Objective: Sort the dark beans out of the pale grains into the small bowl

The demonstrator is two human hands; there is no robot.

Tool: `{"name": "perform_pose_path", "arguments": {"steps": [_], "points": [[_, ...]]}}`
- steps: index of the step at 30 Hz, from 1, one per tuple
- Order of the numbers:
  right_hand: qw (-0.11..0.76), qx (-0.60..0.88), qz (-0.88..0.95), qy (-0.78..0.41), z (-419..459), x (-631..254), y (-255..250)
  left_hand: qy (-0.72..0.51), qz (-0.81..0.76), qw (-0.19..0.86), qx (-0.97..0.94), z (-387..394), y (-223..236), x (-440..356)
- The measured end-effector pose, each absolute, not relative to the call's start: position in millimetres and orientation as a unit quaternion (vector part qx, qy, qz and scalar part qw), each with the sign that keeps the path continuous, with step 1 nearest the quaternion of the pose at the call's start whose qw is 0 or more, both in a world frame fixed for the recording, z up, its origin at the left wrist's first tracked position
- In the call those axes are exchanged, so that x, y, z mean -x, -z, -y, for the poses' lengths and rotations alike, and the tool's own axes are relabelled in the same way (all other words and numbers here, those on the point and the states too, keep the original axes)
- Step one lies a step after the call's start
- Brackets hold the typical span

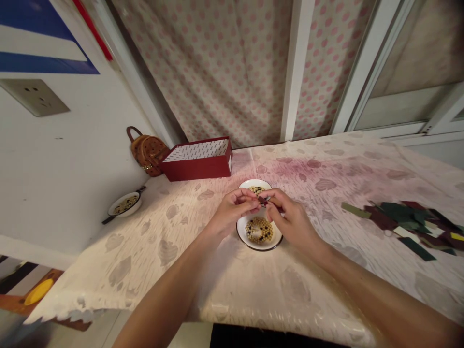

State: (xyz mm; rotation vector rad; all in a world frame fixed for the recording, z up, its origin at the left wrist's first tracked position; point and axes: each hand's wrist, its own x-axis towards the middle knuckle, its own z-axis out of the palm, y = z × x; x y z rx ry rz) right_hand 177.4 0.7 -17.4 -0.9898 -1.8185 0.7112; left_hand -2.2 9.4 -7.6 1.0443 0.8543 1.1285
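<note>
Small dark red piece (262, 199) between fingertips, above the near bowl's (260, 249) far side; left hand (229, 210) and right hand (293, 217) both nearly closed, pinching it; looks like fine two-handed adjustment; next move calls for steady grip; scraps (408, 220) right of hands.

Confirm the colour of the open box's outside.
The box is dark red outside, seen best in the head view.

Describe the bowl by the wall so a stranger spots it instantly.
Find the open rectangular red box on the patterned cream tablecloth. To its left, beside the white wall, sits the round dark-rimmed white bowl. Unlike the two central white bowls, it stands alone.
</note>
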Motion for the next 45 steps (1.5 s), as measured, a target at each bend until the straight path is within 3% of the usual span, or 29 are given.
{"name": "perform_pose_path", "arguments": {"steps": [9,16,19,25,32,41,45], "points": [[0.459,0.399,0.745,-0.274,-1.1,-177.1,15.5,-0.515,-0.380,0.631,-0.438,-13.1,12.0,2.0],[0.456,0.446,0.726,-0.257,-2.5,-178.3,16.6,-0.545,-0.446,0.438,-0.559,-26.1,13.4,5.7],[0.460,0.453,0.720,-0.254,-2.3,-179.2,14.6,-0.465,-0.475,0.331,-0.669,-18.5,4.3,14.3],[0.460,0.452,0.722,-0.253,-3.4,-178.8,15.9,-0.157,-0.495,0.179,-0.835,9.9,-17.9,19.1],[0.460,0.449,0.726,-0.242,-2.5,-177.6,16.5,-0.038,-0.504,0.056,-0.861,6.7,-11.9,-6.8],[0.465,0.444,0.728,-0.238,-3.2,-179.1,16.0,-0.030,-0.502,0.060,-0.862,10.0,-10.8,-13.5],[0.463,0.448,0.727,-0.237,-3.7,-179.5,16.8,-0.122,-0.508,0.147,-0.840,7.3,-3.0,-7.7]]}}
